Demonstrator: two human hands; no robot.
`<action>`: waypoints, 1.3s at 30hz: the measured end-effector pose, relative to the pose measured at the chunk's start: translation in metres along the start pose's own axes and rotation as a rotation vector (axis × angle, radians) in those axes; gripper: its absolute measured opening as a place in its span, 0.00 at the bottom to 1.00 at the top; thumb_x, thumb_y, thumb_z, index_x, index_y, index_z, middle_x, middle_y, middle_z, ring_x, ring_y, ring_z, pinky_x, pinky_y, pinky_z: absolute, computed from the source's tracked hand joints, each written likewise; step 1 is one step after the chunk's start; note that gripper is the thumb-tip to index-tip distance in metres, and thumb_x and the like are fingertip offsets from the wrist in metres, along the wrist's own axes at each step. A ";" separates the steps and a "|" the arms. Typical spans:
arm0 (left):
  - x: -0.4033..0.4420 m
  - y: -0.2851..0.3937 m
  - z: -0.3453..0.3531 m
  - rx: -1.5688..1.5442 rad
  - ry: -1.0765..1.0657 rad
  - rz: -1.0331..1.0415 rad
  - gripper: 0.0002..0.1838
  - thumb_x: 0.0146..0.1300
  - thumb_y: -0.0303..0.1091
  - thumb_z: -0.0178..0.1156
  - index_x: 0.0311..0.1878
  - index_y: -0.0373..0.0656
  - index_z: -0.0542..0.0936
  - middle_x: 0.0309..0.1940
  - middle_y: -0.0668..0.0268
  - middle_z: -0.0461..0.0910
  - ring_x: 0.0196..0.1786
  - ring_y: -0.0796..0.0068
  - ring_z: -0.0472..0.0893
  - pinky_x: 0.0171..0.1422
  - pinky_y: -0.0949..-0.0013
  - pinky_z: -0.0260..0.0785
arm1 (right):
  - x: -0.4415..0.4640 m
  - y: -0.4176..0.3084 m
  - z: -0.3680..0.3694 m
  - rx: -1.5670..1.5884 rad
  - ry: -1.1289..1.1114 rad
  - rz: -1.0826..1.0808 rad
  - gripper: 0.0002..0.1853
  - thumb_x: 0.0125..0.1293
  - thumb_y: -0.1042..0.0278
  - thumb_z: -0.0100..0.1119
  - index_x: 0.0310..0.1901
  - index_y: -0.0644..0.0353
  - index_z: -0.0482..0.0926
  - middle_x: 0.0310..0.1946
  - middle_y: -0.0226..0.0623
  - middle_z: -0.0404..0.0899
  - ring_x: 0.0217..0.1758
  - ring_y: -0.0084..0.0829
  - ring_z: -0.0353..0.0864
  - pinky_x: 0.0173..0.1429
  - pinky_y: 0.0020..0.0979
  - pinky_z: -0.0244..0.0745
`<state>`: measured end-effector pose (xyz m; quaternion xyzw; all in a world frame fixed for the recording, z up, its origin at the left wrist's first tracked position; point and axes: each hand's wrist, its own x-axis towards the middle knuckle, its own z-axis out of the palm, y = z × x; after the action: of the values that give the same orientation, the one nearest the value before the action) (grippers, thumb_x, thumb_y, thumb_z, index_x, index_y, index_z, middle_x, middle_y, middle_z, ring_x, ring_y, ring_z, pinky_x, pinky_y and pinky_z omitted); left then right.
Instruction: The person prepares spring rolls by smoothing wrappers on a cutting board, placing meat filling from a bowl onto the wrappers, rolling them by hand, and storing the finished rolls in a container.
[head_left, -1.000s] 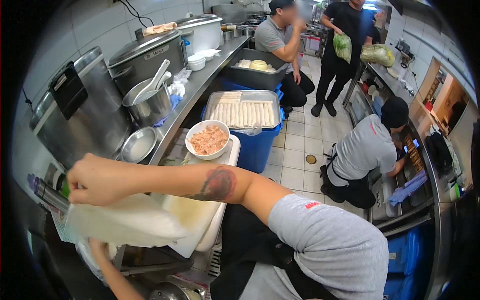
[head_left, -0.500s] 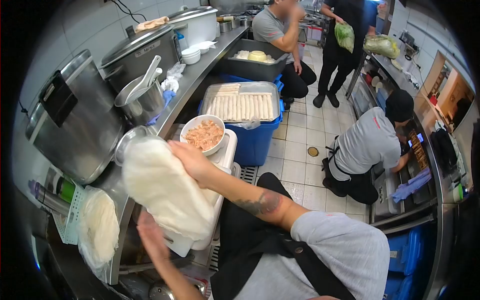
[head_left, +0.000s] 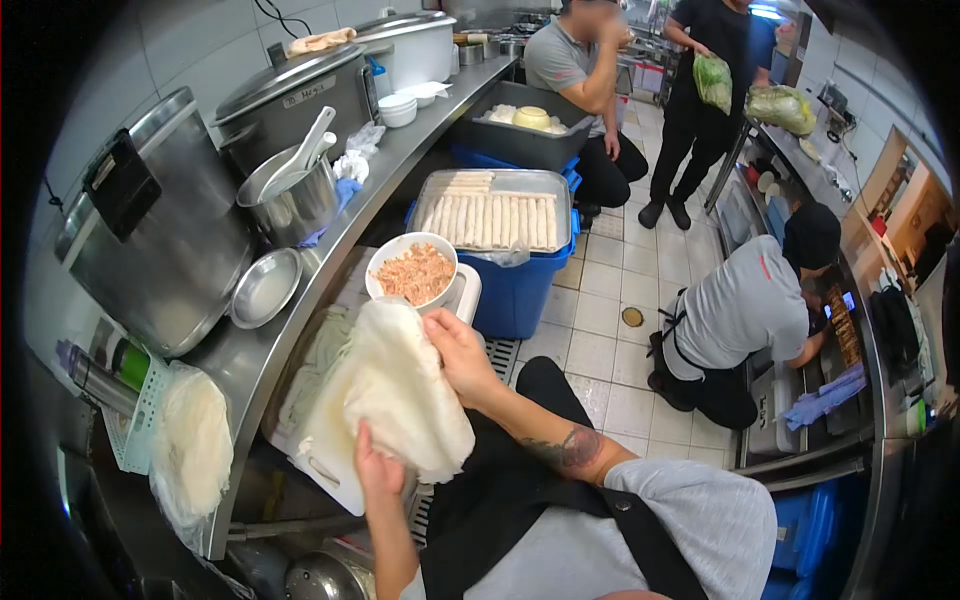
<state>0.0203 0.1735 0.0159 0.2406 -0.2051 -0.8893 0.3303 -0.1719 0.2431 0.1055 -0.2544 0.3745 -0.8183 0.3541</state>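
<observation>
My right hand (head_left: 463, 358) grips the upper right edge of a floppy stack of spring roll wrappers (head_left: 405, 390). Its lower left side is pinched by my left hand (head_left: 380, 463), thumb on top. The wrappers hang tilted over a white cutting board (head_left: 335, 480), covering part of it. Just beyond them is a white bowl (head_left: 459, 283) of shredded pinkish filling (head_left: 412, 272). More wrappers (head_left: 195, 425) lie in plastic at the left. Rows of filled rolls (head_left: 495, 218) rest on a tray (head_left: 558, 185) farther back.
A steel counter (head_left: 265, 375) runs along the left with a small metal bowl (head_left: 266, 288), a pot of utensils (head_left: 290, 205) and large pots. The tray sits on a blue bin (head_left: 520, 300). One person (head_left: 740, 315) crouches at right; two others are farther back.
The stack of wrappers has moved right, away from the counter and the metal bowl. My left hand, blurred below it before, now holds its lower side. The view has shifted slightly.
</observation>
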 end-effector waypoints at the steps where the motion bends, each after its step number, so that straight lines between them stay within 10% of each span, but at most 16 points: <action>1: 0.001 0.010 -0.010 0.018 0.037 0.025 0.29 0.75 0.45 0.50 0.72 0.37 0.63 0.69 0.55 0.69 0.70 0.54 0.69 0.77 0.50 0.57 | 0.007 0.007 -0.015 -0.218 0.030 -0.080 0.10 0.77 0.65 0.49 0.49 0.61 0.75 0.38 0.28 0.78 0.39 0.17 0.77 0.45 0.22 0.74; 7: -0.002 0.031 -0.077 0.098 0.191 0.038 0.29 0.75 0.43 0.49 0.71 0.34 0.62 0.70 0.53 0.67 0.70 0.53 0.69 0.76 0.48 0.59 | -0.020 0.026 -0.060 -1.136 0.079 -0.501 0.17 0.62 0.74 0.62 0.53 0.63 0.75 0.51 0.47 0.75 0.55 0.47 0.77 0.59 0.39 0.73; 18: -0.024 0.014 -0.040 0.214 0.279 0.160 0.25 0.75 0.41 0.51 0.66 0.33 0.66 0.63 0.53 0.73 0.64 0.57 0.75 0.67 0.52 0.70 | -0.059 0.077 -0.034 -1.087 -0.761 -0.327 0.36 0.58 0.60 0.70 0.67 0.58 0.69 0.67 0.55 0.66 0.70 0.53 0.67 0.72 0.44 0.65; 25: -0.028 0.019 0.001 0.305 0.193 0.272 0.23 0.76 0.40 0.50 0.65 0.34 0.67 0.60 0.53 0.75 0.60 0.61 0.77 0.62 0.58 0.73 | -0.063 0.092 -0.020 -1.026 -0.701 -0.136 0.36 0.56 0.69 0.69 0.68 0.56 0.68 0.70 0.53 0.62 0.69 0.52 0.69 0.69 0.41 0.69; 31: -0.026 0.022 0.004 0.336 0.128 0.287 0.22 0.76 0.40 0.48 0.64 0.33 0.68 0.61 0.51 0.74 0.61 0.60 0.77 0.62 0.58 0.73 | -0.066 0.069 -0.013 -0.973 -0.527 -0.410 0.27 0.54 0.73 0.69 0.58 0.59 0.76 0.61 0.50 0.73 0.58 0.49 0.77 0.60 0.41 0.74; 39: -0.036 0.022 0.011 0.262 -0.017 0.289 0.18 0.75 0.41 0.53 0.58 0.38 0.73 0.52 0.60 0.77 0.54 0.68 0.77 0.61 0.64 0.70 | -0.072 0.078 -0.005 -0.721 -0.324 -0.218 0.11 0.62 0.74 0.64 0.46 0.66 0.82 0.35 0.44 0.83 0.34 0.36 0.84 0.43 0.34 0.79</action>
<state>0.0486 0.1851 0.0465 0.2420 -0.3541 -0.8005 0.4186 -0.1007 0.2641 0.0297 -0.5261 0.5474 -0.6168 0.2078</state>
